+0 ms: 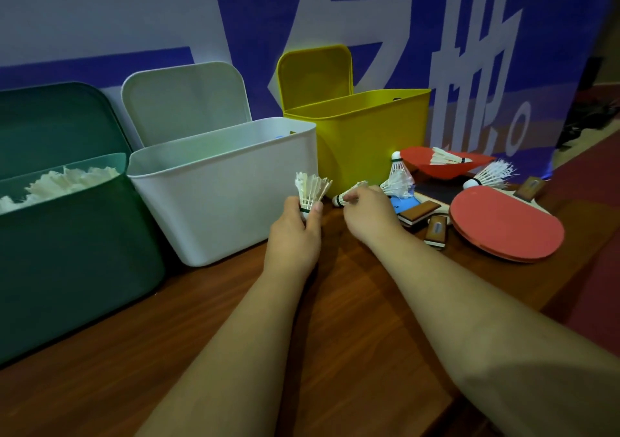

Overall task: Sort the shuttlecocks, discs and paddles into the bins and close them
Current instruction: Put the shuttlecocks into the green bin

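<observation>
Left hand (295, 232): fingers and thumb curled round the cork end of a shuttlecock (310, 190), feathers up, just in front of the white bin (228, 195).
Right hand (365, 215): fingers curled, pinching a second shuttlecock (349, 193) that lies on its side near the foot of the yellow bin (362, 141).
Green bin (67, 252): leftmost, lid up, with a heap of white feathers (67, 183) showing inside.
White bin: middle, touching the green one, lid up; its contents cannot be made out.
Yellow bin: right of the white bin and set farther back, lid up, inside hidden.
Loose shuttlecocks (399, 176): beside the right hand; another (489, 175) lies behind the red paddle (506, 225).
Red paddle: flat at the right end of the tabletop (235, 319), with more wooden handles (436, 232) just beside it.
Red piece (432, 171): behind the paddles, with a shuttlecock (448, 158) on it; what it is cannot be told.
Banner (100, 17): blue with white characters, behind the bins.
</observation>
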Action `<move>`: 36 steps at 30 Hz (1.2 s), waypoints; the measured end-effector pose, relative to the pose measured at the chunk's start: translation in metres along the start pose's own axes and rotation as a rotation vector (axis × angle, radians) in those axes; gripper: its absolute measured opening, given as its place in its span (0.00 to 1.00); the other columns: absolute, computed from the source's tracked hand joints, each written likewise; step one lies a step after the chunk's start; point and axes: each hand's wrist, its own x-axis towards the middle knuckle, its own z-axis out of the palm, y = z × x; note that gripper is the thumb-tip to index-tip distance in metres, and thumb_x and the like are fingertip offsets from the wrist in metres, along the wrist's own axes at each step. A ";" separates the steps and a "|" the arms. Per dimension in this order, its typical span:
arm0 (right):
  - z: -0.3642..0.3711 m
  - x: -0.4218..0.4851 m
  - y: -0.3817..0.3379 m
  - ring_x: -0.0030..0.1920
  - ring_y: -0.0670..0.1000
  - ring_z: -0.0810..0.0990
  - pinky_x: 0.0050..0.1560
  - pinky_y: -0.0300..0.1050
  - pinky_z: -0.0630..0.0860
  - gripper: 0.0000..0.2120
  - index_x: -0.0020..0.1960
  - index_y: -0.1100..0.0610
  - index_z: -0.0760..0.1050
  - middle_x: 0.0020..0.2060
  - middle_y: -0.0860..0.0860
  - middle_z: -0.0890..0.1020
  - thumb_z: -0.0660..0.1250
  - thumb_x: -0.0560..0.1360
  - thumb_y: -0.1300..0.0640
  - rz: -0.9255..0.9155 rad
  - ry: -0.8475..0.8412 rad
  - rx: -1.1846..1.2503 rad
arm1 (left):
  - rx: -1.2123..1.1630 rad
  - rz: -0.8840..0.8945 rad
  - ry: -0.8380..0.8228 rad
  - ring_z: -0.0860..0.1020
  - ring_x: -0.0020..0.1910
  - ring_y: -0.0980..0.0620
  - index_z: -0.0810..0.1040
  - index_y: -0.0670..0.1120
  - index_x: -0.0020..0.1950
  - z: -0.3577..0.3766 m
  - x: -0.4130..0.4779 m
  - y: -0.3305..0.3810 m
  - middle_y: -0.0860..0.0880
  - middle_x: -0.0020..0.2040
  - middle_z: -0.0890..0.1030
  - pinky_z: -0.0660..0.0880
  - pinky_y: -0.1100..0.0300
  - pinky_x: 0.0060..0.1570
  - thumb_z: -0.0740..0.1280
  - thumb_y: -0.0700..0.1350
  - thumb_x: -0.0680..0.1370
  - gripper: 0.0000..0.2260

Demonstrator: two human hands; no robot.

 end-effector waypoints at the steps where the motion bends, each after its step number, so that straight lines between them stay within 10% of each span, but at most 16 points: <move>1: -0.001 -0.002 -0.001 0.63 0.57 0.79 0.62 0.46 0.75 0.15 0.65 0.56 0.82 0.68 0.55 0.76 0.64 0.81 0.61 -0.001 -0.009 -0.004 | 0.030 0.033 0.008 0.78 0.43 0.54 0.74 0.51 0.58 -0.001 -0.002 0.001 0.53 0.45 0.80 0.73 0.53 0.40 0.60 0.59 0.86 0.13; 8: -0.016 -0.032 -0.016 0.60 0.53 0.80 0.58 0.42 0.74 0.15 0.60 0.55 0.85 0.59 0.51 0.81 0.63 0.81 0.63 -0.143 0.069 0.074 | 0.079 0.023 0.040 0.73 0.43 0.54 0.75 0.47 0.49 -0.032 -0.005 0.028 0.48 0.49 0.73 0.62 0.58 0.37 0.65 0.55 0.85 0.12; 14: -0.023 -0.070 -0.070 0.45 0.46 0.80 0.46 0.45 0.78 0.04 0.52 0.51 0.81 0.49 0.46 0.79 0.71 0.79 0.58 -0.427 0.114 0.155 | -0.045 0.070 0.209 0.79 0.45 0.60 0.77 0.49 0.62 -0.134 -0.023 0.038 0.56 0.47 0.81 0.76 0.66 0.46 0.67 0.52 0.84 0.10; 17: -0.013 -0.097 -0.112 0.44 0.42 0.80 0.45 0.37 0.76 0.05 0.50 0.49 0.80 0.47 0.44 0.81 0.73 0.79 0.57 -0.473 0.056 0.317 | -0.035 0.057 0.258 0.83 0.44 0.55 0.78 0.51 0.58 -0.200 -0.035 0.031 0.53 0.45 0.84 0.82 0.47 0.51 0.68 0.53 0.84 0.07; 28: 0.020 -0.151 -0.264 0.47 0.38 0.81 0.44 0.29 0.75 0.12 0.61 0.45 0.76 0.48 0.42 0.81 0.72 0.80 0.57 -0.614 -0.105 0.564 | 0.217 0.021 0.562 0.82 0.46 0.53 0.85 0.53 0.58 -0.410 -0.051 -0.008 0.54 0.46 0.86 0.76 0.55 0.46 0.69 0.57 0.82 0.12; 36: 0.074 -0.127 -0.330 0.45 0.44 0.81 0.43 0.31 0.73 0.05 0.51 0.51 0.82 0.45 0.46 0.83 0.70 0.79 0.60 -0.686 0.024 0.527 | 0.627 -0.446 0.455 0.79 0.45 0.39 0.80 0.48 0.44 -0.448 -0.045 -0.073 0.44 0.42 0.82 0.80 0.47 0.51 0.66 0.62 0.77 0.18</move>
